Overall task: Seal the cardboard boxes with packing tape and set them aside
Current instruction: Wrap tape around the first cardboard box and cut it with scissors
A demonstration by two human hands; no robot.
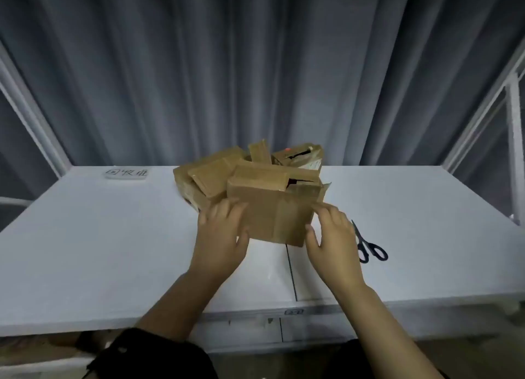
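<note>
A brown cardboard box (277, 208) sits on the white table (113, 250) in front of me, its top flaps partly apart with a dark gap at the right. My left hand (221, 236) presses flat against the box's left side. At the box's right front corner, my right hand (331, 236) touches it with fingers spread. Behind it lies a pile of other cardboard boxes (213, 174), some tilted. No tape roll is visible.
Black scissors (368, 245) lie on the table just right of my right hand. A small white label with writing (126, 173) sits at the back left. A grey curtain hangs behind the table, and white metal frame bars (514, 123) stand at both sides.
</note>
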